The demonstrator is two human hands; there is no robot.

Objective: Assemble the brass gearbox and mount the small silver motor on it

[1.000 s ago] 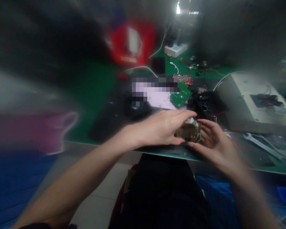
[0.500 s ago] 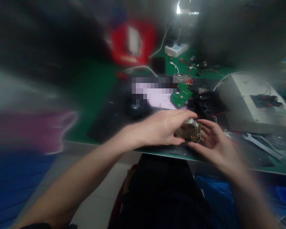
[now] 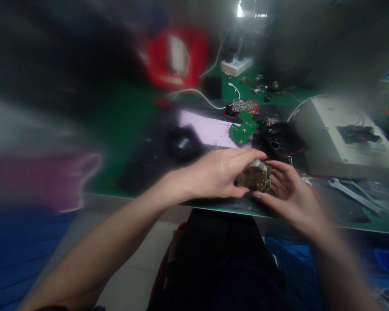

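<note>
A small brownish-gold circuit board assembly (image 3: 255, 178), with a pale part along its top, is held just above the bench's front edge. My left hand (image 3: 222, 172) grips it from the left, with the thumb low and the fingers over the top. On the other side, the curved fingers and thumb of my right hand (image 3: 290, 190) close around its right end. The fingers partly cover the board, so its far face is hidden. Behind the hands, a green circuit board (image 3: 243, 129) lies partly over a white paper sheet (image 3: 202, 128).
A grey metal box (image 3: 327, 142) stands at the right, with a spanner (image 3: 355, 196) in front of it. Farther back are a white power strip (image 3: 236, 66), loose screws (image 3: 245, 106) and a blurred red container (image 3: 194, 56). A black object (image 3: 184, 144) rests left of the paper.
The view has shifted slightly, so the bench things appear a little farther left. Both hands keep their hold on the board assembly, with hardly any change in grip.
</note>
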